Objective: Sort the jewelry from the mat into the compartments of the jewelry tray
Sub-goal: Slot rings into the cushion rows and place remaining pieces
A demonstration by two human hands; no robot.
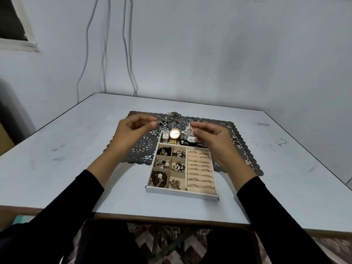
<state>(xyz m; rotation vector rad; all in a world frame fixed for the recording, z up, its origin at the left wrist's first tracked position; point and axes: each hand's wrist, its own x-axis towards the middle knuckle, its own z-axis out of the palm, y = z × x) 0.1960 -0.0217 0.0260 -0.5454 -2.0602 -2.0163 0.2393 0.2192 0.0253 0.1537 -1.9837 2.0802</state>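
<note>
Beige tray [182, 193] seemingly near full, chain [172, 116] left on mat [144, 149], left hand [131, 130] pinched small beaded piece [159, 122], right hand [213, 138] curled beside silver brooch [187, 128], grasp unclear.

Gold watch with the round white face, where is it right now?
Head view: the gold watch lies in the far row of the jewelry tray, just right of the silver square watch.

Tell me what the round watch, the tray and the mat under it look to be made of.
Round watch: gold-toned metal, going by its shiny yellow case and band.
Tray: rigid white walls, maybe board or painted wood, lined in matte beige fabric, likely velvet.
Mat: dark sheet with a cut-out lace pattern, probably vinyl or plastic, though the look leaves this open.
</note>
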